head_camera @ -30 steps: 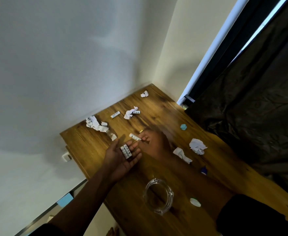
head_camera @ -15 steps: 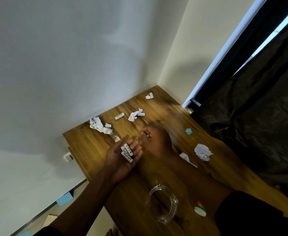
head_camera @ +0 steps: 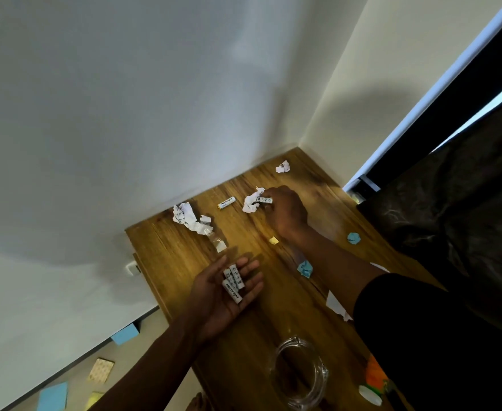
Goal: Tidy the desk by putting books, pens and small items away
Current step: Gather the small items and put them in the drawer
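Palm up over the wooden desk (head_camera: 178, 262), the left hand (head_camera: 223, 298) lies flat with its fingers nearly straight and carries a small cluster of white batteries (head_camera: 233, 281) across the base of the fingers; nothing is curled around them. Farther back, the right hand (head_camera: 285, 212) reaches toward the wall, knuckles up, and its fingertips pinch one more battery (head_camera: 265, 200), which sits against a crumpled white paper ball (head_camera: 251, 201). Just to the left of that ball another loose battery (head_camera: 226, 202) lies alone on the wood, printed side up.

Nearer the left rear edge a larger wad of crumpled paper (head_camera: 190, 216) rests beside a scrap of clear wrapping (head_camera: 217, 242). A small paper ball (head_camera: 283, 167) lies in the far corner where the two walls meet. A tiny yellow scrap (head_camera: 273, 240) shows just beside the right wrist, a crumpled blue note (head_camera: 353, 238) lies toward the dark curtain (head_camera: 451, 218), and a second blue scrap (head_camera: 304, 268) sits below the right forearm. At the near edge stands a clear glass bowl (head_camera: 300, 375), well apart from both hands, with something orange (head_camera: 375, 373) just to its right, partly hidden by a dark sleeve (head_camera: 421, 336). Below the desk, blue and yellow sticky notes (head_camera: 52, 396) lie scattered on the floor.
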